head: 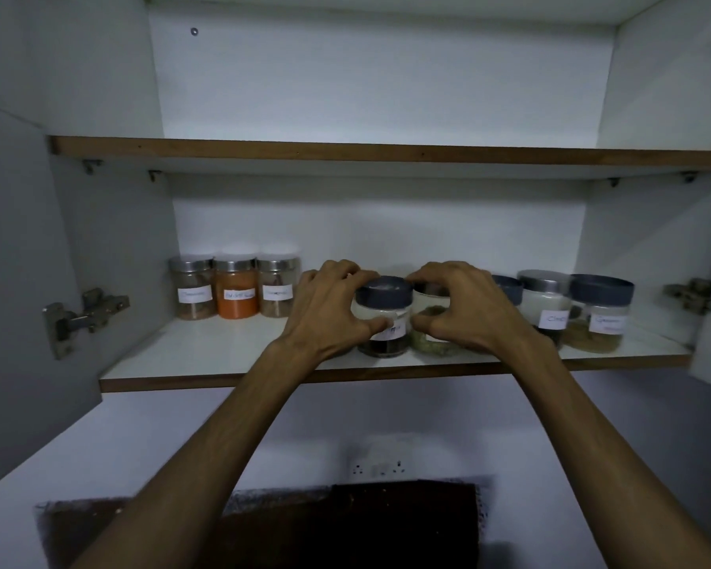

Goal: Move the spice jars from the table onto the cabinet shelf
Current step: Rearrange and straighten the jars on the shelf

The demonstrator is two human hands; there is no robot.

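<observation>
Both my hands reach into the open cabinet onto the lower shelf (206, 365). My left hand (329, 312) wraps a clear jar with a dark blue lid (383, 310) that stands on the shelf. My right hand (468, 305) grips a jar of green herbs (429, 322) right beside it, touching it. At the back left stand three steel-lidded jars: a brown one (193, 291), an orange one (236, 292) and another brown one (278, 290). To the right stand a steel-lidded white jar (544, 299) and a blue-lidded jar (600, 316); another blue lid (507, 287) peeks behind my right hand.
The upper shelf (386, 151) holds nothing in view. Door hinges sit at the left (83, 318) and right (690, 299) cabinet walls. Below the cabinet is a white wall with a socket (378, 468) and a dark brown object (345, 523).
</observation>
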